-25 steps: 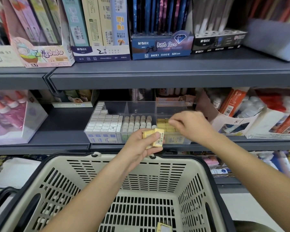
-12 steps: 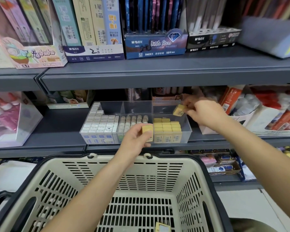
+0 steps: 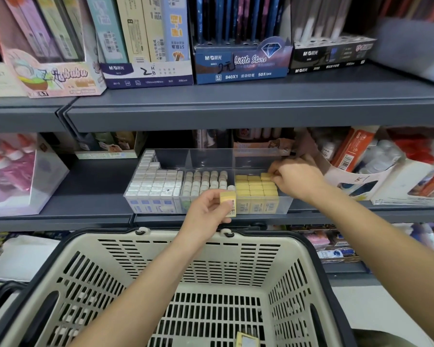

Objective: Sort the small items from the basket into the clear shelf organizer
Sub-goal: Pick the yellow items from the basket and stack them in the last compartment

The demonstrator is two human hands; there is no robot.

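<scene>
Even, bright indoor light; soft shadows under shelves; edges bowed and blurred (wide-angle lens)

Grey metal shelving is seen across the whole view, with an upper shelf board (image 3: 236,106) and a middle shelf board (image 3: 85,189) beneath it. On the upper board, a pink cardboard display box (image 3: 53,76), a white-and-navy carton of upright flat packs (image 3: 145,76), a blue carton printed "Little Stars" (image 3: 241,67) and a black carton (image 3: 331,58) are lined up side by side. At the left of the middle board, a clear plastic case of red-capped pink bottles (image 3: 15,176) is set. At the right, white cardboard trays of orange and red tubes (image 3: 361,176) are stood. A pale floor (image 3: 368,314) is glimpsed at the lower right.
</scene>
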